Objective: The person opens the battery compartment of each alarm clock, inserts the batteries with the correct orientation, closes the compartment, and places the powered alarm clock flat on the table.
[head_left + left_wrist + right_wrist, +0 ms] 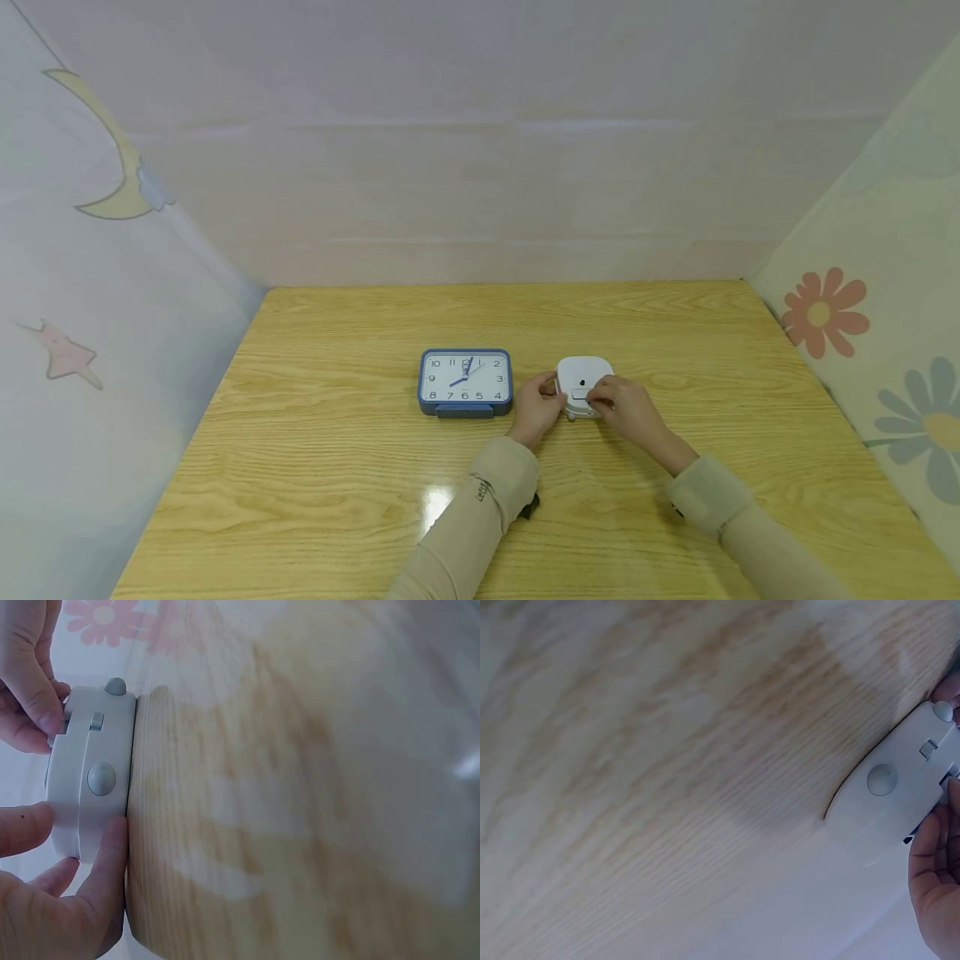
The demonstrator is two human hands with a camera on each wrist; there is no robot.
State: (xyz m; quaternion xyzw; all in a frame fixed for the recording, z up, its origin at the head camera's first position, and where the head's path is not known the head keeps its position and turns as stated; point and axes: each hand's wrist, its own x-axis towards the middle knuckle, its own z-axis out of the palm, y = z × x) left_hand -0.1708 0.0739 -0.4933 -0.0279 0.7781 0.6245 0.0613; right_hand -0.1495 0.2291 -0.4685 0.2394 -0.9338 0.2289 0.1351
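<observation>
A small white rounded-square alarm clock (585,365) lies back side up on the table, a black knob (582,382) on its back. In the left wrist view its edge shows grey rounded feet (102,779) and a notch. My left hand (536,407) holds it by the left side, thumb and fingers spread around the edge. On the other side, my right hand (628,408) pinches the rectangular battery cover (579,394) at its right end. The right fingertips partly hide that cover. The clock's front faces down, out of sight.
Left of my hands, a blue-framed clock (465,377) lies face up on the wooden table (330,467). A small black item (529,507) shows beside my left sleeve. Printed cloth walls (480,200) stand behind the table and along both sides.
</observation>
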